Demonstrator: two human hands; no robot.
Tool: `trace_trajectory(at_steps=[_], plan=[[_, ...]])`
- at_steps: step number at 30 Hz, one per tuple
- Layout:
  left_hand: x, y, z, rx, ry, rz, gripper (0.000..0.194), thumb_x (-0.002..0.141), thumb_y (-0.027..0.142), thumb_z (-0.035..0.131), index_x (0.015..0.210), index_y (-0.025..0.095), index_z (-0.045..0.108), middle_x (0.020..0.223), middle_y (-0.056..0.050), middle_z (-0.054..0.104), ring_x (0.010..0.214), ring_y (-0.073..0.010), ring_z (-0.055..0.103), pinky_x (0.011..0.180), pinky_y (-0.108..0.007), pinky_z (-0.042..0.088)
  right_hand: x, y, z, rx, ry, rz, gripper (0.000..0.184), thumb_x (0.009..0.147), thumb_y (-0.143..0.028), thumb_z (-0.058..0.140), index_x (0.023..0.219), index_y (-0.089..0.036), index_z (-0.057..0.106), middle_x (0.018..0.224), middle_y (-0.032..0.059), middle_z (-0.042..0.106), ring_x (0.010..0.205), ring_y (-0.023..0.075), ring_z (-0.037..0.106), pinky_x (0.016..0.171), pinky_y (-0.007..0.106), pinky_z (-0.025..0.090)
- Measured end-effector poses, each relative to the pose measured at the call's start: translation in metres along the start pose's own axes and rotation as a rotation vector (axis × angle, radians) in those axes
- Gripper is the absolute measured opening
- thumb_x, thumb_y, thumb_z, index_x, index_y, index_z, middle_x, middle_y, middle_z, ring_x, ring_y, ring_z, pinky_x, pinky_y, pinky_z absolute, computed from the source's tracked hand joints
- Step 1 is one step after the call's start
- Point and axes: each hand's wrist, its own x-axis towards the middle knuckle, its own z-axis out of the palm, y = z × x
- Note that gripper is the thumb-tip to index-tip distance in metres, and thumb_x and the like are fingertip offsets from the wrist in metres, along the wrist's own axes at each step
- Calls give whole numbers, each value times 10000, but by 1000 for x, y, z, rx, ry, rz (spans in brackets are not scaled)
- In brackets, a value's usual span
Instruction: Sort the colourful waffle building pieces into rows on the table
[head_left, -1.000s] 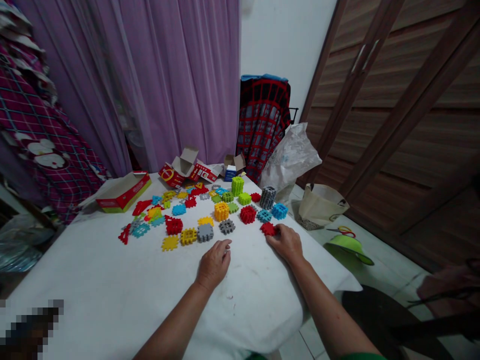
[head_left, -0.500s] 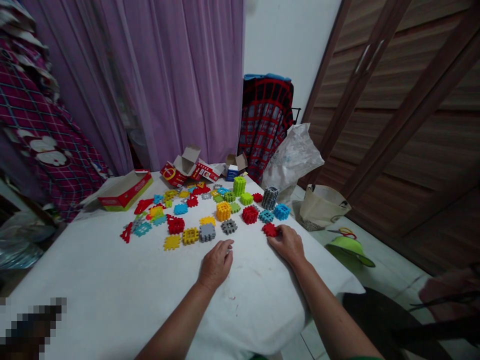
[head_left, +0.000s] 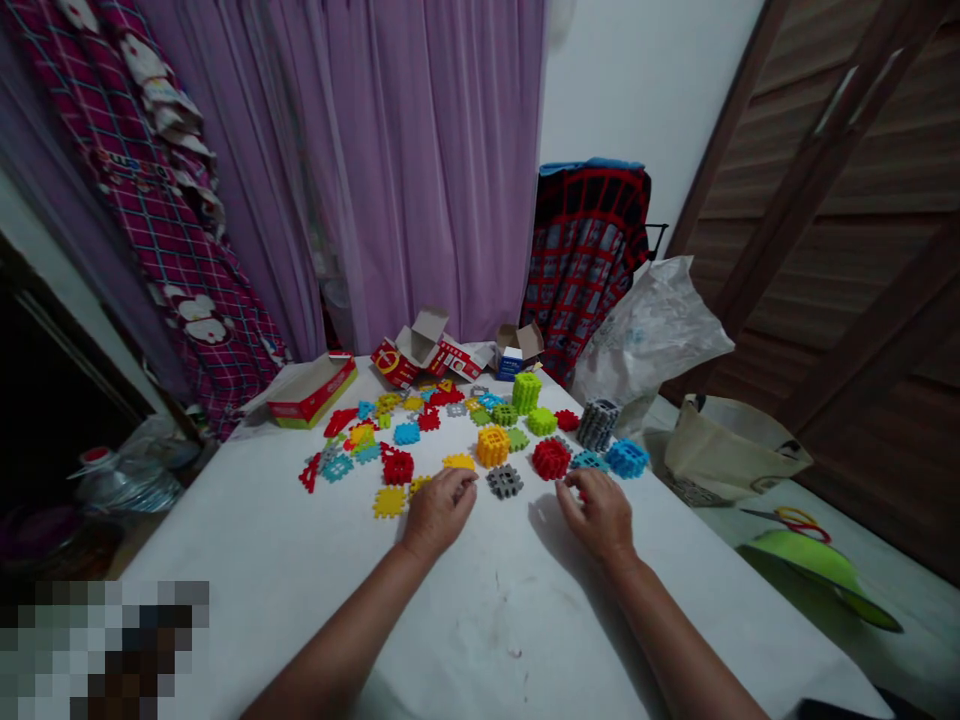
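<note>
Many colourful interlocking plastic blocks lie scattered on a white-covered table. My left hand rests with curled fingers at the near edge of the pile, beside a grey flat piece and a yellow flat piece; what is under its fingers is hidden. My right hand sits just in front of a red cube and a blue cube, fingers bent over a small red piece that barely shows. Behind them stand a yellow cube, a grey tower and a green tower.
A red carton lid and torn open boxes lie at the table's far side. A plastic bag, a cloth tote, scissors and a green hat are on the right. Purple curtains hang behind.
The view has swung left and closer. My left hand has slid forward to the near blocks, covering the grey cube. My right hand has closed over the red flat piece.
</note>
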Motion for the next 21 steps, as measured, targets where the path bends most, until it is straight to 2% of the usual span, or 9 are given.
trace_trajectory(at_steps=[3, 6, 8, 11, 14, 17, 21], plan=[[40, -31, -31, 225, -22, -74, 213, 870, 221, 555, 995, 227, 728, 991, -42, 738, 950, -204, 660, 893, -327, 491, -1, -23, 16, 82, -38, -155, 219, 919, -290, 500, 733, -209, 584, 703, 36, 637, 703, 181, 594, 679, 286, 404], [81, -59, -52, 464, -130, -162, 248, 843, 246, 607, 1055, 240, 734, 1141, -66, 723, 1106, -274, 622, 989, -398, 443, -11, -34, 25, 154, -64, -167, 238, 925, -254, 493, 707, -203, 574, 628, 10, 595, 601, 143, 568, 596, 254, 393], [105, -71, -56, 585, -217, -198, 273, 845, 266, 605, 1088, 242, 728, 1187, -79, 709, 1146, -294, 605, 1006, -410, 424, -17, -34, 28, 188, -78, -161, 235, 919, -249, 498, 702, -200, 573, 605, 0, 585, 565, 129, 558, 561, 240, 387], [133, -83, -48, 697, -320, -201, 293, 833, 348, 621, 1072, 216, 726, 1161, -116, 711, 1150, -330, 595, 1001, -436, 409, -23, -30, 29, 211, -84, -131, 232, 913, -260, 509, 699, -199, 575, 593, -5, 594, 548, 120, 568, 544, 227, 394], [152, -91, -33, 714, -372, -197, 297, 758, 407, 690, 947, 183, 739, 1070, -146, 730, 1119, -352, 598, 997, -446, 394, -22, -27, 30, 230, -94, -61, 250, 916, -280, 501, 691, -204, 578, 581, -6, 602, 534, 117, 576, 536, 219, 404], [161, -99, -21, 725, -389, -199, 246, 720, 378, 722, 879, 190, 733, 1010, -133, 742, 1104, -336, 602, 1025, -442, 362, -21, -26, 31, 248, -104, -27, 263, 916, -299, 494, 686, -209, 585, 572, -2, 607, 519, 120, 575, 520, 219, 404], [163, -103, -17, 732, -379, -183, 170, 786, 322, 659, 852, 185, 734, 984, -133, 740, 1081, -312, 611, 1038, -436, 342, -20, -24, 32, 269, -134, -34, 251, 913, -299, 509, 696, -210, 598, 569, -3, 613, 518, 117, 574, 516, 212, 407]])
